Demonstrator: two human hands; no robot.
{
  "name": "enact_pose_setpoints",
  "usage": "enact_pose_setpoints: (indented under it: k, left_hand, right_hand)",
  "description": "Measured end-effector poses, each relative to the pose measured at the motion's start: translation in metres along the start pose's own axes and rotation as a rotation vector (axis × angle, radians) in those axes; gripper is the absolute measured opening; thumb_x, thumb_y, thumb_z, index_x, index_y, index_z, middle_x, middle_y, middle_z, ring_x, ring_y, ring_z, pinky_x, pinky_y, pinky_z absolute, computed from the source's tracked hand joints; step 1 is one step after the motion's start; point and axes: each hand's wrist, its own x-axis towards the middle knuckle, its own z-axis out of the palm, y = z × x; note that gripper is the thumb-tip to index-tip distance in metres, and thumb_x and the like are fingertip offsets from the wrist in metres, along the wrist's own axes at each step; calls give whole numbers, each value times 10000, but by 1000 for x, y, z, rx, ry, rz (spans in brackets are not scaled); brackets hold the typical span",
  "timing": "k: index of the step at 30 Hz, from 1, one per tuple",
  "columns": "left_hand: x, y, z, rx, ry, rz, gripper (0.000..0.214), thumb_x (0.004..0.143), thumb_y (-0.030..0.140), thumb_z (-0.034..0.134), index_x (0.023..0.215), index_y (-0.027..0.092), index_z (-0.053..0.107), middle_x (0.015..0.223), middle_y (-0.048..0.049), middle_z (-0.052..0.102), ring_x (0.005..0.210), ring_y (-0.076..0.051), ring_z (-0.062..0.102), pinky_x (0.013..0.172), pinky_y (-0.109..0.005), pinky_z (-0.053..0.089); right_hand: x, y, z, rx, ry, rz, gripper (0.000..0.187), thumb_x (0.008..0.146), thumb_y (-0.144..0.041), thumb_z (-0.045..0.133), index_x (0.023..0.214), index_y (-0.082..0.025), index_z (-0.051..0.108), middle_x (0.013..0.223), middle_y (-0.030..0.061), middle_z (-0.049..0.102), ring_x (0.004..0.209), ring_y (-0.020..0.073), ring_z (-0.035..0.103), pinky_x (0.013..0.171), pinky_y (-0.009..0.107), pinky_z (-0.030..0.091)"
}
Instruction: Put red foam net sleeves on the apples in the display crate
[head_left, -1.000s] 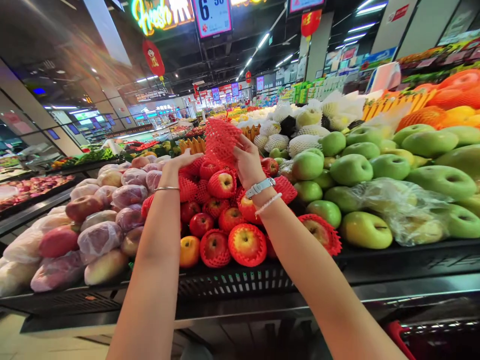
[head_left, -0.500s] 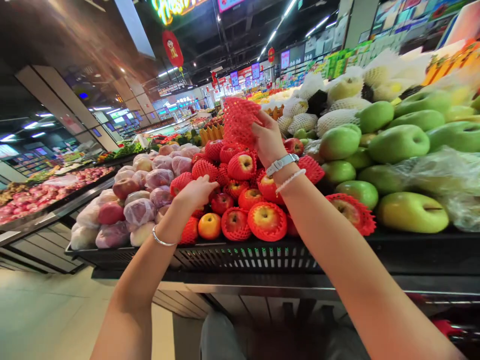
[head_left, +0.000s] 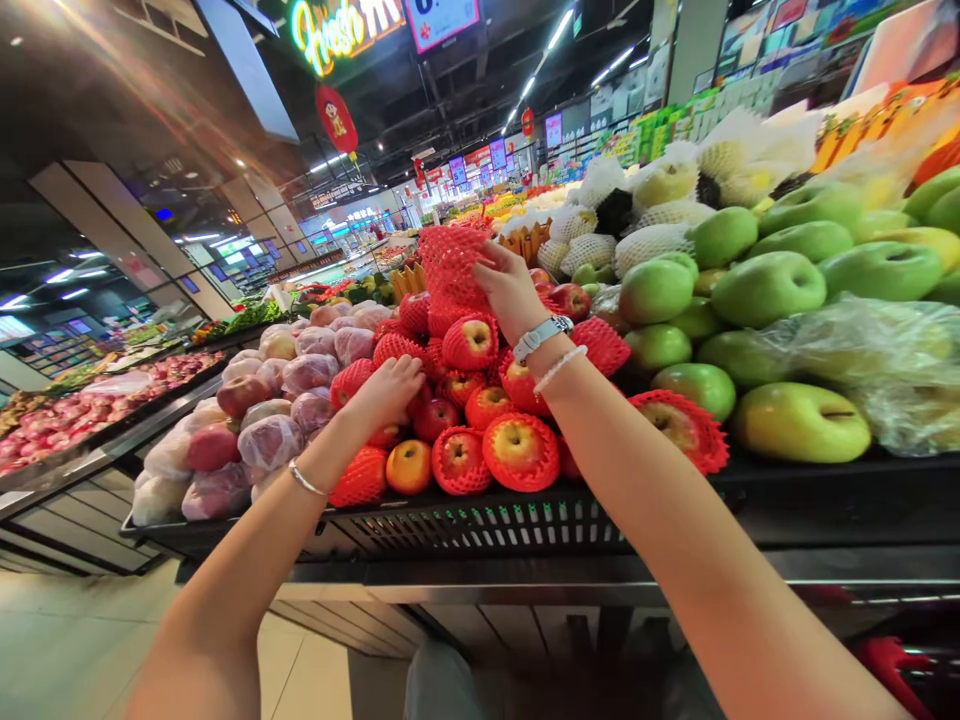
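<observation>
A red foam net sleeve (head_left: 450, 262) hangs from my right hand (head_left: 511, 290), pinched between thumb and fingers above the apple pile. Whether fruit is inside the sleeve I cannot tell. Lower and to the left, my left hand (head_left: 391, 392) has its fingers curled over a red apple (head_left: 417, 400) that is partly hidden under them. Around both hands lie several red apples, some bare, some in red nets, such as the netted apple (head_left: 471, 342) just below the sleeve. An apple with its top showing (head_left: 521, 450) sits at the front in a flared red net.
A black slotted crate edge (head_left: 480, 522) runs along the front. Wrapped purplish fruit (head_left: 270, 442) is heaped at left, large green fruit (head_left: 776, 288) at right with a clear plastic bag (head_left: 900, 370) over part of it. Red onions (head_left: 112, 405) fill another stand further left.
The view has shifted slightly. My right hand has lowered the red net sleeve a little toward the pile. My left hand stays at the apples, its fingers more curled over one.
</observation>
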Motion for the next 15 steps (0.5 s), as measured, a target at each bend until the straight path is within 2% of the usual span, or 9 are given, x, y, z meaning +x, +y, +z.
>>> enact_pose_setpoints:
  k: [3, 6, 10, 15]
  left_hand:
    - [-2, -22, 2, -205, 23, -5, 626, 678, 330, 703, 1243, 87, 583, 1241, -169, 579, 1151, -307, 529, 1038, -398, 418]
    - [-5, -38, -1, -521, 69, -30, 664, 678, 471, 715, 1237, 142, 578, 1230, -122, 606, 1136, -278, 550, 1055, -391, 411]
    - [-10, -44, -10, -961, 22, -127, 609, 693, 592, 648, 1147, 186, 614, 1126, -56, 681, 1035, -245, 617, 930, -339, 482]
    - [-10, -43, -9, -1072, 58, -200, 576, 668, 669, 594, 934, 164, 673, 958, -43, 711, 916, -247, 626, 844, -328, 493]
  right_hand:
    - [-2, -2, 0, 13, -24, 19, 162, 774, -146, 556, 893, -205, 649, 741, -22, 627, 829, 142, 637, 744, 285, 579]
    - [1, 0, -1, 7, -43, 26, 229, 798, -184, 566, 1003, -205, 667, 805, -12, 664, 878, 144, 647, 754, 275, 578]
    - [6, 6, -5, -26, -31, 8, 218, 808, -224, 592, 1015, -200, 656, 805, -17, 667, 757, 111, 632, 669, 241, 552]
    - [6, 8, -6, -38, -43, -16, 114, 819, -274, 601, 904, -202, 628, 756, -16, 625, 647, 82, 567, 610, 227, 507]
